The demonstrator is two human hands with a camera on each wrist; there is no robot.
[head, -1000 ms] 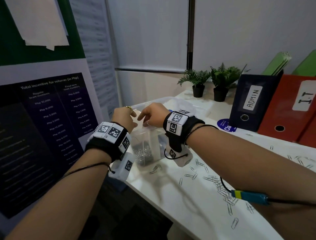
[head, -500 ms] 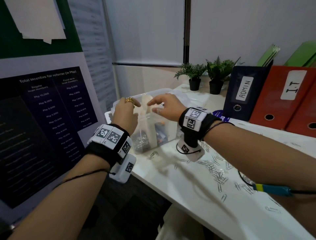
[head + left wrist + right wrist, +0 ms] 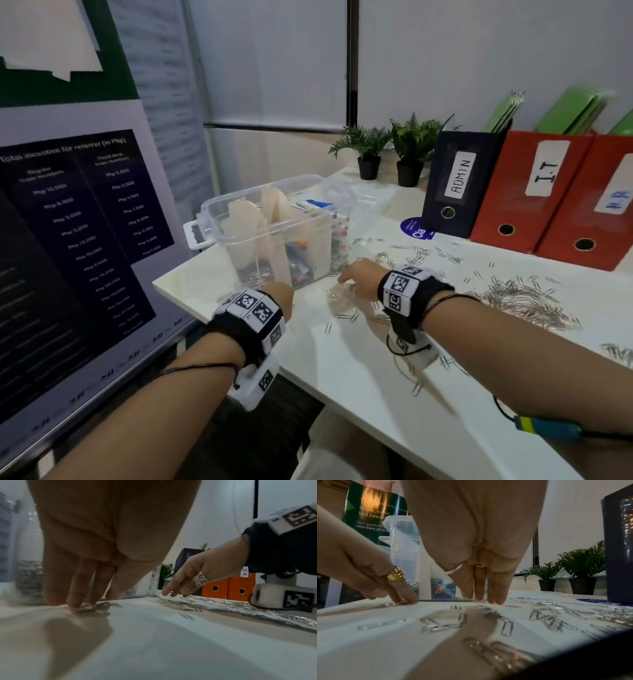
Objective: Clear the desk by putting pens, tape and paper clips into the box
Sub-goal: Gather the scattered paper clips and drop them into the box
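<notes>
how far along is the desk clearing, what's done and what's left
Done: the clear box already holds tape rolls, pens and a layer of clips at the bottom. In hand: the left hand and right hand both have fingertips down on loose paper clips beside the box. Left: many clips scattered on the desk, with a big pile to the right.

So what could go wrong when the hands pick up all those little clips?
Paper clips near the desk's front edge could get swept off. The left hand and right hand work beside the clear box, so a bump might shove it toward the corner.
</notes>
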